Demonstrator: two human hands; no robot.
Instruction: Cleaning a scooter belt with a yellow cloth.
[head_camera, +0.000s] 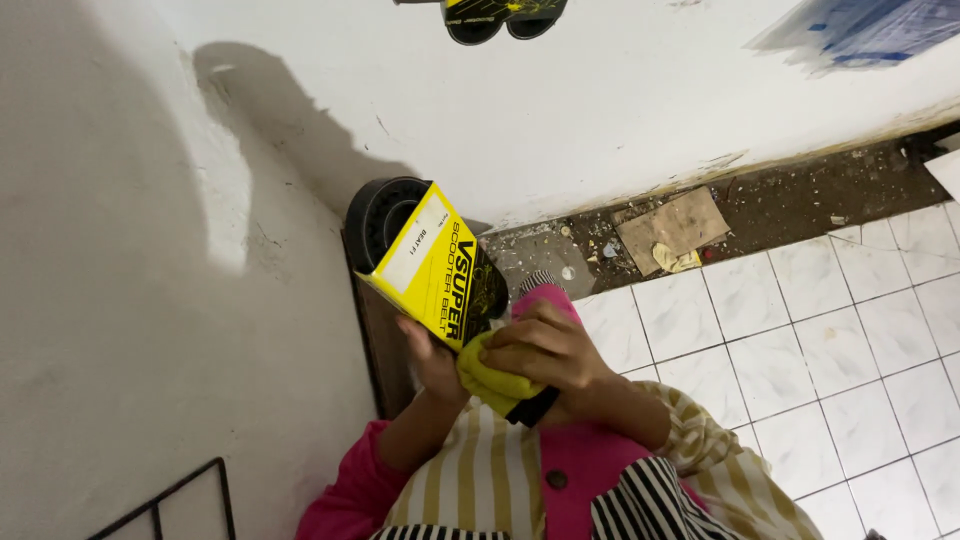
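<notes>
My left hand (432, 358) grips a flat yellow and black cardboard box (436, 268) from below and holds it up, tilted, in front of the white wall. My right hand (545, 345) is closed over a yellow cloth (497, 382) with a black edge, pressed against the lower corner of the box. My sleeves are pink with cream and black stripes.
A black rubber ring (377, 215) sits behind the box on a dark wooden ledge (385, 345). White floor tiles (800, 350) lie to the right, with a dirty strip of debris and a cardboard scrap (672, 228) along the wall. A black wire frame (175, 500) stands at lower left.
</notes>
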